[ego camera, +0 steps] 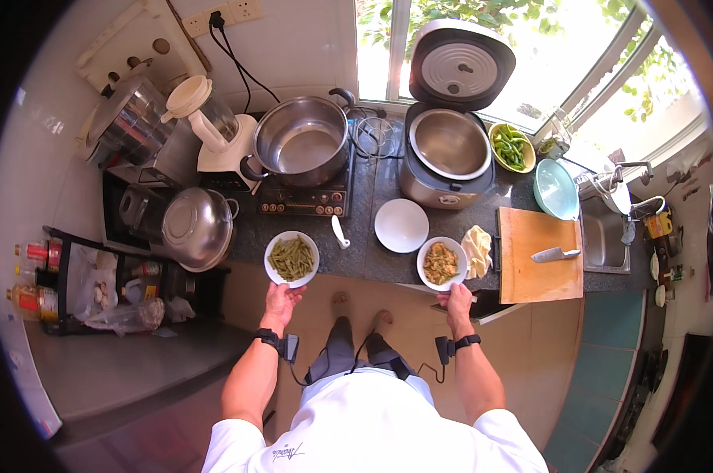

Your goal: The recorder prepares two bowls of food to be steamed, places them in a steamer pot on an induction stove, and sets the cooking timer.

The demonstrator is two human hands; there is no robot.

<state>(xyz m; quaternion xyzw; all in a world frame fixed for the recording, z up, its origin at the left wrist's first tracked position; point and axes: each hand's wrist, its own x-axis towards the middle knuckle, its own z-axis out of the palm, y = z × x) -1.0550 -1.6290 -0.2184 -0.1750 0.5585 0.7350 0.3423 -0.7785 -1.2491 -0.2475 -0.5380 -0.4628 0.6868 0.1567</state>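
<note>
My left hand (pixel 283 303) grips the near rim of a white bowl (pixel 269 273) filled with cut green beans (pixel 292 259). The near rim of a second white bowl (pixel 421 273) is in my right hand (pixel 458 303); it holds a mixed cooked dish (pixel 441 263) with orange and green pieces. Both bowls are at the front edge of the dark stone counter (pixel 356 260); whether they rest on it I cannot tell. Beyond the right bowl lies an upturned or bare white plate (pixel 401 225). A crumpled yellowish cloth (pixel 477 251) is just right of that bowl.
A steel pot (pixel 301 142) sits on an induction cooker (pixel 306 201), beside a rice cooker (pixel 448 192) with its lid raised. On the right, a knife (pixel 551 255) lies on a wooden cutting board (pixel 528 230). Below the counter, a drawer (pixel 492 307) stands pulled out.
</note>
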